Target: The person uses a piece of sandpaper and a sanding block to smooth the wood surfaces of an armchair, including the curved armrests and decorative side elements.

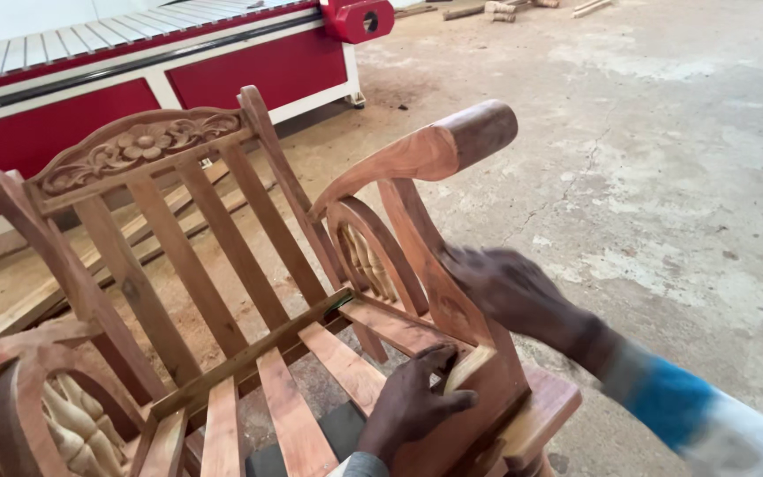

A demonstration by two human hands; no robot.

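A bare wooden armchair frame (222, 265) stands in front of me, with a carved flower top rail (139, 146), slatted back and seat, and a curved armrest (417, 155). My left hand (412, 402) presses on the inner side of the right arm's front post, fingers against a pale strip that looks like sandpaper (468, 365). My right hand (509, 287), blurred with motion, lies on the outer face of the same post. Its sleeve is blue and white.
A red and white machine bed (134, 79) with a slatted top runs along the back left. Rough concrete floor (664, 177) spreads to the right, sawdust lies under the chair, and wood offcuts (496, 11) sit far back.
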